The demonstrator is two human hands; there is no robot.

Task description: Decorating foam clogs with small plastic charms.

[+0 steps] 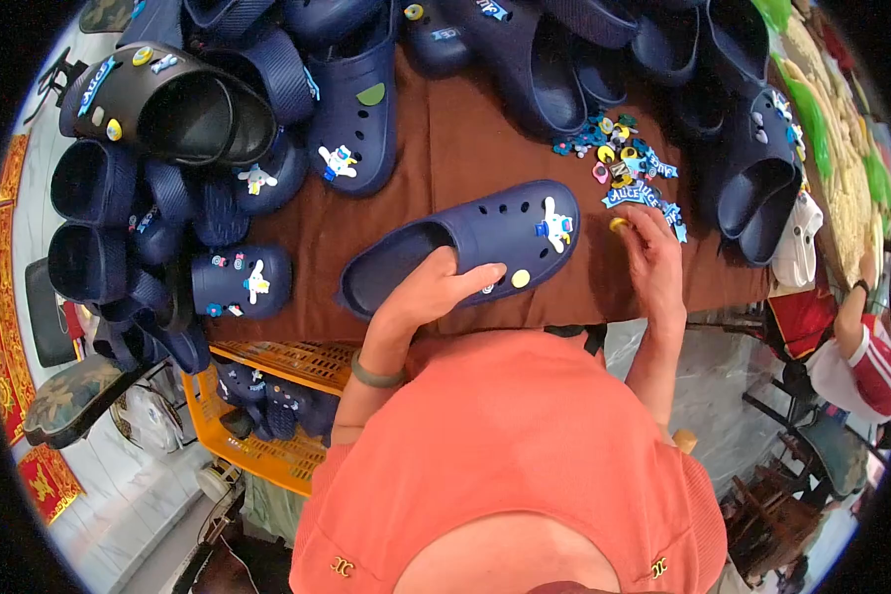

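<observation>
Navy foam clog (485, 243) lies on its side at the near edge of the brown table (455, 129); your left hand (431, 292) is wrapped over its heel rim, fingers curled shut on the wall. It looks light, soft and springy, so grip the thick rim, not the strap. Your right hand (653, 257) pinches a small yellow charm (619, 225) beside the charm pile (624, 158); tiny, easily dropped.

This looks like a small footwear workshop or stall: navy clogs (465, 247) crowd a brown table (455, 148), loose shoe charms (624, 158) lie heaped (bright, mixed shapes), and an orange crate (267, 396) below holds more clogs.
</observation>
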